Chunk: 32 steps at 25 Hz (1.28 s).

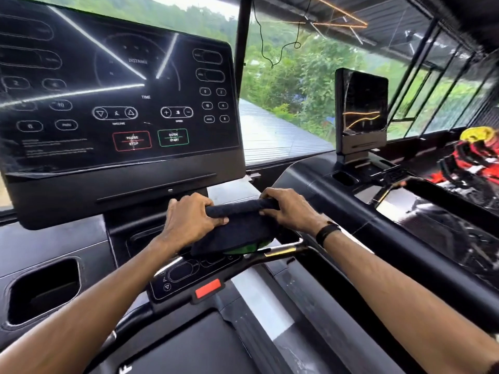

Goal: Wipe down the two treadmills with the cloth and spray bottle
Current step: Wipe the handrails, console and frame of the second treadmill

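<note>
From the head camera, both hands hold a dark cloth (240,225) in front of the near treadmill's console (118,103), just below the lower edge of its big black screen. The left hand (189,218) grips the left end of the cloth, its fingers curled over the top and the thumb tucked under. The right hand (290,209) grips the right end in the same way, with fingers wrapped over the rolled upper edge. A black band (327,231) sits on the right wrist. The cloth is bunched into a thick fold between the two hands, and a bit of green shows under its lower right edge; I cannot tell what that green thing is.

The screen is off and shows printed controls, among them a red-edged pause/stop box and a green-edged quick start box. Below the cloth lies a small control panel (186,276) with a red tab (208,288) on its near edge. A cup holder (44,290) is sunk into the surface at near left.

Farther right stands the second treadmill (360,112), its dark screen upright and turned partly away. At far right are red and black weights with a yellow one on top (476,157). Beyond the windows are green trees.
</note>
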{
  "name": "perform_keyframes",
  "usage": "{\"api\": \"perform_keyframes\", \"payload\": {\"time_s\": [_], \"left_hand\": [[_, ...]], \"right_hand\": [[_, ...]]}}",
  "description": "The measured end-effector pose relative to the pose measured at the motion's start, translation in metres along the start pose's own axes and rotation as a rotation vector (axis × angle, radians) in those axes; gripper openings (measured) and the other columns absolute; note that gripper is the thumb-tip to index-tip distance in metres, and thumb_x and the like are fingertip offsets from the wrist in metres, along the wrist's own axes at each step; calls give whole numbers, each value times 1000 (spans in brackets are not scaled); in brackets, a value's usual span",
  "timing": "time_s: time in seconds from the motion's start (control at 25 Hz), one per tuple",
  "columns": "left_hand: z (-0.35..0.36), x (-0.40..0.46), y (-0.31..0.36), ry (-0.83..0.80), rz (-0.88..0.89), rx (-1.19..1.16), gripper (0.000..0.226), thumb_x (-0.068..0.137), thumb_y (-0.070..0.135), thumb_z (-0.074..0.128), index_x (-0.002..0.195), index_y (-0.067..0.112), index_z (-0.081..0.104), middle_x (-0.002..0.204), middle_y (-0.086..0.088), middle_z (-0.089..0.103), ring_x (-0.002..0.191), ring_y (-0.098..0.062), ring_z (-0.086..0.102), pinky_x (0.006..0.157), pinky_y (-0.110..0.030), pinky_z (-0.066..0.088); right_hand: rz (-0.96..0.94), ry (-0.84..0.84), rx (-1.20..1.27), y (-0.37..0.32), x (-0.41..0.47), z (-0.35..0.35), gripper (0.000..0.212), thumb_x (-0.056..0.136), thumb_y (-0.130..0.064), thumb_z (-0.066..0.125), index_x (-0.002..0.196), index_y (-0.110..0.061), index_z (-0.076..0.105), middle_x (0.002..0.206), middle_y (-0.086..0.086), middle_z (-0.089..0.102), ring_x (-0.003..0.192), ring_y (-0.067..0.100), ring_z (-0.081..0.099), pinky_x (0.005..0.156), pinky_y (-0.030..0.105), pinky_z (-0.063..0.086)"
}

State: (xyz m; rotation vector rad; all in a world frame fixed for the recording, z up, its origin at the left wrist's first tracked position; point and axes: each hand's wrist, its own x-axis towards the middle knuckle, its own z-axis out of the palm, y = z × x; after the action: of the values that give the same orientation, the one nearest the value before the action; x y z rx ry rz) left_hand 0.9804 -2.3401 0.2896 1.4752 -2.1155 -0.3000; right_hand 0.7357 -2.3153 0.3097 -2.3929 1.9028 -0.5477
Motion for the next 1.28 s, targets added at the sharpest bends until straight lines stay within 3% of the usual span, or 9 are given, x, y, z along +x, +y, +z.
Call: {"api": "perform_keyframes", "payload": {"time_s": [0.12,0.28,0.48,0.72,1.0,1.28], "left_hand": [[-4,0,3,5,-43,22,39,73,59,76,66,22,65,58,11,55,71,-18,51,79,-35,32],[-2,0,24,37,-70,19,39,72,57,79,65,20,66,57,11,57,64,-11,49,82,-36,32],[22,-1,70,60,-62,65,41,72,58,77,70,17,69,64,6,64,73,-19,58,78,-36,29],[72,-10,127,32,-47,50,40,73,57,77,70,18,69,57,7,59,62,-12,51,77,-36,30],[134,-13,190,-100,60,82,37,74,60,74,73,23,69,66,13,56,85,-22,61,87,-40,39],[159,-11,223,-207,179,135,36,77,62,70,74,26,69,60,14,47,75,-17,47,78,-35,26]], "right_hand": [[-29,14,31,4,-1,4,23,87,-31,73,104,-19,63,100,-1,70,96,23,62,72,30,37],[-72,14,62,24,-7,-5,23,87,-32,72,104,-20,63,97,0,70,94,24,62,71,29,34],[-80,14,89,65,-28,-27,25,88,-31,73,108,-18,64,100,1,70,96,22,62,70,27,32],[-32,-9,121,132,-74,-38,23,86,-31,74,104,-21,65,100,-2,72,95,20,64,74,31,43],[82,-42,140,205,-133,-46,21,83,-35,74,99,-26,65,96,-3,69,93,19,62,79,38,50],[205,2,187,230,-178,-54,18,83,-28,77,95,-23,66,90,-7,65,89,19,62,77,38,49]]}}
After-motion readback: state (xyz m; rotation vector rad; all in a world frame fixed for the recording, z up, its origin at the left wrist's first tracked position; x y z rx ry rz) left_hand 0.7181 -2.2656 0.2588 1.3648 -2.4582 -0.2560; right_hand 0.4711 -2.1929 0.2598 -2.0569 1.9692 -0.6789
